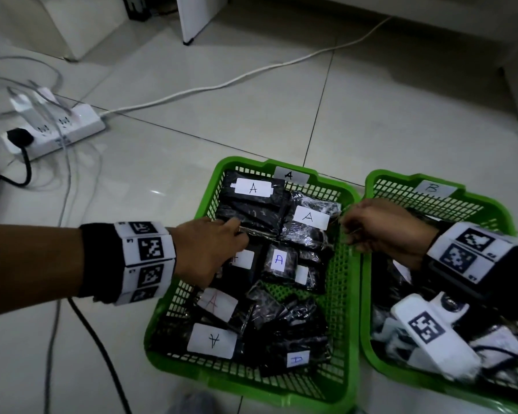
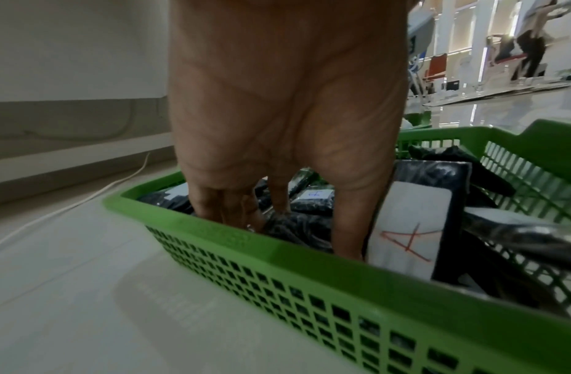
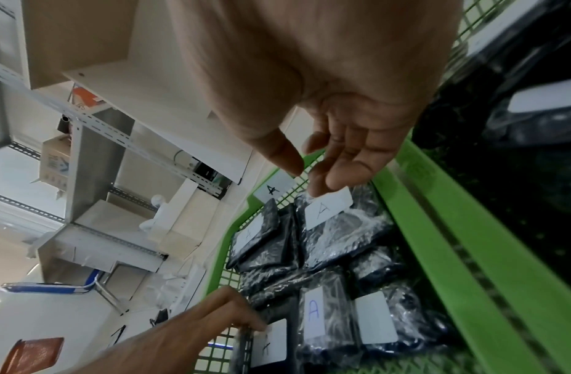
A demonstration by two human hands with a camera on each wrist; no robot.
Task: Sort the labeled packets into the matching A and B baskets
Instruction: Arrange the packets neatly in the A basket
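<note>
Two green baskets, A basket [image 1: 346,282] showing seven A-labelled packets [image 1: 308,218]; left hand [image 1: 205,249] fingers down among them, grasp unclear; right hand [image 1: 383,227] loose, empty.

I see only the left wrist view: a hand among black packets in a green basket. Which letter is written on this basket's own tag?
Observer: In the head view, the tag on the far rim of that green basket reads A.
Operator: Does the right hand hold a packet?
Observer: No. The right hand is above the rims where the two baskets meet, with loose fingers and holding nothing.
Operator: Is the second basket labeled?
Observer: Yes, the second basket has a B tag.
</note>
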